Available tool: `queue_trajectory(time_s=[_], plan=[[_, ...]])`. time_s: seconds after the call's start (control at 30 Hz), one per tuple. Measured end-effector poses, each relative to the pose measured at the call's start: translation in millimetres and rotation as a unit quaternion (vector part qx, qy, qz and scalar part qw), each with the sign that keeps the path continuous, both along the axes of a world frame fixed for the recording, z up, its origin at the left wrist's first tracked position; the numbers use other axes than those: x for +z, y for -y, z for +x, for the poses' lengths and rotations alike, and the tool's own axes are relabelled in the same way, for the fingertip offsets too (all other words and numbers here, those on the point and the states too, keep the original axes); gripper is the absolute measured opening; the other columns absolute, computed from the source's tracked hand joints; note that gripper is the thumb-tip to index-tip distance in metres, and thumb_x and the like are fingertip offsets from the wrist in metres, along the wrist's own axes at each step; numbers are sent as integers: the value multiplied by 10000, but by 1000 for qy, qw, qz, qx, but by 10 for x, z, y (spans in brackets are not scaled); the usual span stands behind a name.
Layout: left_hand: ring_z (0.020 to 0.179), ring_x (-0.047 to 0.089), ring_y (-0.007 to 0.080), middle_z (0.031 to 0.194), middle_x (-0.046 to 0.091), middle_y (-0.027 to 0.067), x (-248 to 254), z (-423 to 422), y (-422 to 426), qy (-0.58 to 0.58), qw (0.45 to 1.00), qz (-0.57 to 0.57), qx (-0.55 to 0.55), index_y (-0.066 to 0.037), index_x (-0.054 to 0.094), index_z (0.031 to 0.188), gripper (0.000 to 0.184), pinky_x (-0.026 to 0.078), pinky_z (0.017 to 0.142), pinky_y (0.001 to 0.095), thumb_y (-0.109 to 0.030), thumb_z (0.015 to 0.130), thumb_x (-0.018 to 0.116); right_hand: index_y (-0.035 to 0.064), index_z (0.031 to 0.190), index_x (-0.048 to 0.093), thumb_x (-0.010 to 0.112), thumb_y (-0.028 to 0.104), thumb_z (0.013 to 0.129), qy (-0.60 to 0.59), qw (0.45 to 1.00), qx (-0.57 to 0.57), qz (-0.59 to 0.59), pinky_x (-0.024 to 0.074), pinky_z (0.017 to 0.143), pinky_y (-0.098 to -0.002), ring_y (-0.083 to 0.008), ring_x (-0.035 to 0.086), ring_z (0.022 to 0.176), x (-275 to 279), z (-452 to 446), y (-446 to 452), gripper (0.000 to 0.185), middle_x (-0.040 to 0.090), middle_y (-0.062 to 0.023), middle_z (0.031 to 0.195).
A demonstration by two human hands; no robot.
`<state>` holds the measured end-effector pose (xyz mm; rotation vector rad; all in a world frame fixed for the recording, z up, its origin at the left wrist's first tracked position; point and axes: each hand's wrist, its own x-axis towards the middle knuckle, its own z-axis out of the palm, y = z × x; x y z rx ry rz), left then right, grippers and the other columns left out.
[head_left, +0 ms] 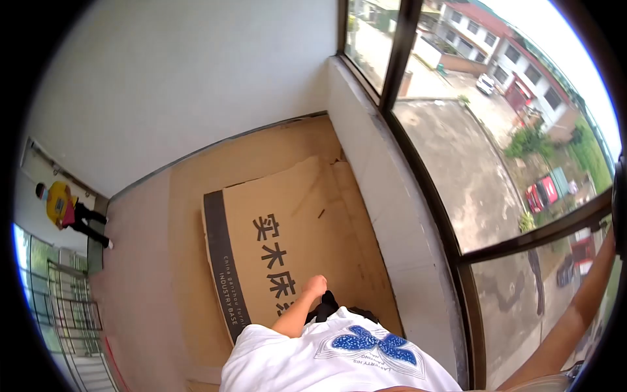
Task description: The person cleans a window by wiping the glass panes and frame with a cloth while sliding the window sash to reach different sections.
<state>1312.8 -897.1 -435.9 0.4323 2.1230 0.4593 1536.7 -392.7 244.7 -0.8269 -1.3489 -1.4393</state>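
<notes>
My left hand (317, 285) is in front of my body, over a large flattened cardboard box (294, 215) on the floor. Its fingers are curled closed, and whatever they may hold is hidden. The box has big dark printed characters and a dark band along one side. My right arm (568, 326) stretches up and out beside the window frame (457, 251). The hand at its end is lost at the dark right edge of the view. Below me show my white T-shirt (366, 349) with a blue print and dark clothing or shoes.
A low white wall (385, 189) runs under the large window, with a yard and buildings outside. Another person (62, 206) in a yellow top stands by the far left wall. Metal bars (72, 300) cover an opening at lower left. Brown sheeting lies on the floor.
</notes>
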Motion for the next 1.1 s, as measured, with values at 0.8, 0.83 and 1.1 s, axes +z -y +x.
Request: queue_trajectory(time_s=[0.8, 0.83, 1.1], plan=[[631, 614, 158, 660, 630, 51, 3050, 194, -2877, 82, 887, 408, -201, -79, 524, 1290, 364, 474, 661, 326, -195, 953, 448, 11, 991, 587, 497, 243, 947, 16, 991, -20, 130, 439, 770, -485, -343, 571, 885, -68, 55, -77, 254, 597, -171, 957], [641, 616, 165, 668, 633, 49, 2768, 190, -2850, 41, 895, 388, -217, -80, 554, 1250, 343, 476, 670, 334, -202, 950, 442, 12, 998, 583, 497, 241, 949, 23, 989, -27, 145, 441, 778, -483, -339, 571, 893, -74, 65, -95, 250, 597, -168, 964], [1051, 617, 295, 1118, 663, 115, 1413, 191, -2201, -54, 940, 151, -301, -109, 627, 1139, 319, 491, 882, 422, -250, 916, 446, 23, 1039, 557, 501, 232, 963, 33, 983, -30, 177, 456, 830, -463, -317, 573, 957, -68, 76, -162, 229, 590, -148, 1020]])
